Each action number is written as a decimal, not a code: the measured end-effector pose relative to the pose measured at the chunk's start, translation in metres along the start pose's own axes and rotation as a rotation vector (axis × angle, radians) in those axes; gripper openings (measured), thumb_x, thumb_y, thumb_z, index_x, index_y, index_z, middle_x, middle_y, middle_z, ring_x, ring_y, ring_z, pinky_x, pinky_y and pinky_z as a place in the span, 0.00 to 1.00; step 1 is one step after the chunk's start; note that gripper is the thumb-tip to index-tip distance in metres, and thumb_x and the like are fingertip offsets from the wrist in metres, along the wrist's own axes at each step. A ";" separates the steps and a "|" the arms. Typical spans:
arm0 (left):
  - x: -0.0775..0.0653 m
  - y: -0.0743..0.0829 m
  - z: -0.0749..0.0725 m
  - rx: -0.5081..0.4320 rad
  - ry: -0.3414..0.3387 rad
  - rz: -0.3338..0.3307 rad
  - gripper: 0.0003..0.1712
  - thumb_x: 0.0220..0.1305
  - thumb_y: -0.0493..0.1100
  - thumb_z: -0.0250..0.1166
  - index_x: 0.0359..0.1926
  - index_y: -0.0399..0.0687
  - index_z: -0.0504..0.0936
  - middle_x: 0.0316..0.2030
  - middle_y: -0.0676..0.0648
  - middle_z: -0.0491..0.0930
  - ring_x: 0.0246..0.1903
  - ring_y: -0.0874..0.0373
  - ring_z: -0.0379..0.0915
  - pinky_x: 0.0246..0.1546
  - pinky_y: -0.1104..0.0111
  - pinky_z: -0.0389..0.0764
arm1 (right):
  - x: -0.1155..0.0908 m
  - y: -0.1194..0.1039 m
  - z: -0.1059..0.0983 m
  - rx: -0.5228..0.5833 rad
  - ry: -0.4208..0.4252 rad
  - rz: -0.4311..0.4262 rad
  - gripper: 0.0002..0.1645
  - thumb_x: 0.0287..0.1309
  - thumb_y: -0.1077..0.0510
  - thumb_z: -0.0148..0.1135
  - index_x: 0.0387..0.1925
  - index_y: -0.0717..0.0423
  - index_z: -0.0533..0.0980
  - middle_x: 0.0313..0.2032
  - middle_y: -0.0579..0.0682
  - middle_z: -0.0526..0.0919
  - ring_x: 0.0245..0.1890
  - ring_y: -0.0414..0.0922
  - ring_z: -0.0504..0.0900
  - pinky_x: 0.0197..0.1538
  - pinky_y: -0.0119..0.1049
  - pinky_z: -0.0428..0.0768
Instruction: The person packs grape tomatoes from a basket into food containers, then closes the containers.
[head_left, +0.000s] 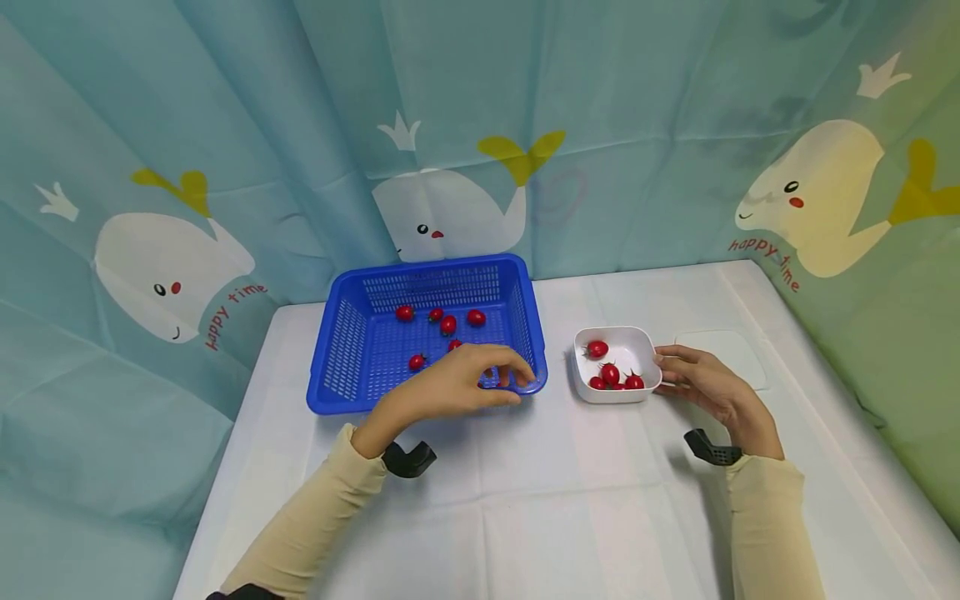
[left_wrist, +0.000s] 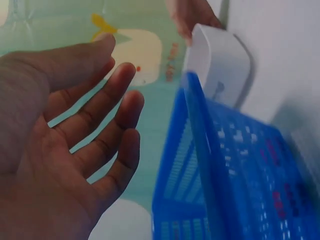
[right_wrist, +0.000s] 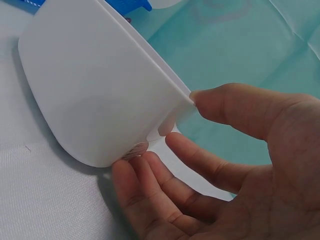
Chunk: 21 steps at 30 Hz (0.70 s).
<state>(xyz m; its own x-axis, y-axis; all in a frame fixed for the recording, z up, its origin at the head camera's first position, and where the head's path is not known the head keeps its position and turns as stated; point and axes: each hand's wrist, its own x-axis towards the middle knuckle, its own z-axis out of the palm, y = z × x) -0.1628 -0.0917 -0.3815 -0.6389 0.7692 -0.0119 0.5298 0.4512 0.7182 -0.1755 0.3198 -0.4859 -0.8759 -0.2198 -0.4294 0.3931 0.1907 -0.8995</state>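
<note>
My left hand [head_left: 468, 379] is above the near right corner of a blue plastic basket [head_left: 321, 392]. In the left wrist view its fingers [left_wrist: 92, 117] are loosely curved, with nothing between them and the thumb. Several small red cherry tomatoes [head_left: 447, 325] lie on the basket floor. To the right, a square white plastic box [head_left: 611, 397] has several more cherry tomatoes [head_left: 610, 373] inside. My right hand [head_left: 712, 387] holds this box at its right side, thumb at the rim and fingertips against the outer wall, as the right wrist view shows.
A pale, flat, translucent lid [head_left: 723, 354] lies on the white-covered table [head_left: 555, 500], right of the box and partly behind my right hand. A blue-green curtain [head_left: 637, 192] with printed whales hangs at the back and sides.
</note>
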 end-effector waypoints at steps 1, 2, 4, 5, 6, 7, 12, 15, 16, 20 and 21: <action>-0.002 -0.002 -0.003 -0.001 -0.010 -0.007 0.17 0.70 0.46 0.70 0.57 0.51 0.84 0.49 0.53 0.87 0.48 0.55 0.80 0.49 0.68 0.82 | 0.000 0.000 0.000 -0.003 0.001 0.002 0.41 0.77 0.48 0.57 0.76 0.69 0.55 0.48 0.37 0.80 0.47 0.34 0.83 0.54 0.29 0.85; -0.004 -0.004 -0.006 -0.003 -0.021 -0.010 0.17 0.70 0.47 0.70 0.57 0.51 0.84 0.50 0.53 0.87 0.47 0.56 0.80 0.48 0.68 0.82 | 0.000 0.000 0.000 -0.006 0.002 0.004 0.42 0.77 0.48 0.57 0.76 0.69 0.55 0.48 0.37 0.80 0.47 0.34 0.82 0.54 0.29 0.85; -0.007 -0.008 -0.012 -0.010 -0.042 -0.015 0.16 0.70 0.46 0.70 0.57 0.52 0.84 0.50 0.54 0.86 0.46 0.59 0.79 0.48 0.66 0.83 | 0.000 0.000 0.000 -0.009 0.003 0.010 0.42 0.77 0.47 0.57 0.77 0.69 0.54 0.48 0.38 0.79 0.47 0.34 0.82 0.53 0.29 0.85; -0.009 -0.010 -0.014 -0.011 -0.052 -0.017 0.16 0.70 0.46 0.70 0.56 0.53 0.84 0.50 0.55 0.86 0.45 0.61 0.79 0.49 0.65 0.83 | 0.000 0.000 0.000 -0.008 0.003 0.013 0.42 0.77 0.47 0.57 0.77 0.69 0.54 0.48 0.38 0.79 0.47 0.34 0.82 0.53 0.29 0.85; -0.011 -0.012 -0.017 -0.010 -0.062 -0.021 0.15 0.70 0.46 0.70 0.56 0.55 0.84 0.50 0.56 0.86 0.45 0.62 0.78 0.49 0.64 0.83 | 0.001 0.000 0.000 -0.009 0.002 0.015 0.42 0.77 0.47 0.57 0.77 0.69 0.54 0.48 0.38 0.79 0.47 0.34 0.82 0.53 0.29 0.85; -0.013 -0.014 -0.020 -0.010 -0.068 -0.026 0.15 0.70 0.45 0.70 0.56 0.55 0.84 0.50 0.56 0.86 0.44 0.63 0.78 0.50 0.62 0.83 | 0.000 0.000 0.001 -0.010 0.002 0.018 0.42 0.77 0.47 0.57 0.77 0.68 0.54 0.48 0.38 0.79 0.47 0.34 0.82 0.53 0.29 0.85; -0.024 -0.026 -0.036 -0.005 -0.079 -0.066 0.14 0.71 0.44 0.69 0.56 0.57 0.84 0.50 0.54 0.87 0.44 0.63 0.79 0.54 0.59 0.83 | 0.001 0.000 0.000 0.001 -0.001 0.021 0.41 0.77 0.48 0.57 0.77 0.68 0.54 0.47 0.38 0.80 0.47 0.35 0.82 0.53 0.29 0.85; -0.030 -0.035 -0.045 -0.016 -0.080 -0.100 0.14 0.71 0.44 0.69 0.55 0.57 0.84 0.50 0.51 0.87 0.44 0.60 0.80 0.53 0.60 0.83 | 0.001 0.001 0.000 0.008 0.004 0.022 0.41 0.77 0.49 0.57 0.76 0.68 0.55 0.47 0.38 0.80 0.47 0.34 0.83 0.53 0.29 0.85; -0.032 -0.038 -0.047 -0.022 -0.082 -0.113 0.14 0.71 0.44 0.69 0.56 0.57 0.84 0.50 0.51 0.87 0.44 0.59 0.80 0.52 0.59 0.83 | 0.001 0.001 0.000 0.007 0.005 0.022 0.41 0.77 0.48 0.58 0.76 0.68 0.54 0.47 0.37 0.80 0.47 0.34 0.83 0.53 0.29 0.85; -0.040 -0.054 -0.055 -0.049 -0.087 -0.164 0.13 0.72 0.43 0.68 0.55 0.56 0.84 0.49 0.50 0.87 0.44 0.56 0.80 0.51 0.58 0.83 | 0.003 0.002 -0.001 0.002 0.003 0.023 0.42 0.77 0.48 0.57 0.77 0.68 0.53 0.47 0.37 0.81 0.47 0.34 0.83 0.53 0.29 0.85; -0.043 -0.058 -0.057 -0.061 -0.086 -0.173 0.13 0.72 0.42 0.68 0.55 0.56 0.84 0.50 0.49 0.87 0.43 0.56 0.79 0.50 0.57 0.83 | 0.003 0.002 -0.001 0.001 0.002 0.022 0.42 0.77 0.48 0.57 0.77 0.68 0.53 0.47 0.36 0.81 0.47 0.34 0.83 0.53 0.29 0.85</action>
<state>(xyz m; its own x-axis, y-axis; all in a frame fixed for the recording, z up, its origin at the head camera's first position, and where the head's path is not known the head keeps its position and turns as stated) -0.1980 -0.1764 -0.3830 -0.6661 0.7196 -0.1959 0.3801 0.5536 0.7410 -0.1775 0.3206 -0.4890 -0.8678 -0.2135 -0.4488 0.4125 0.1942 -0.8900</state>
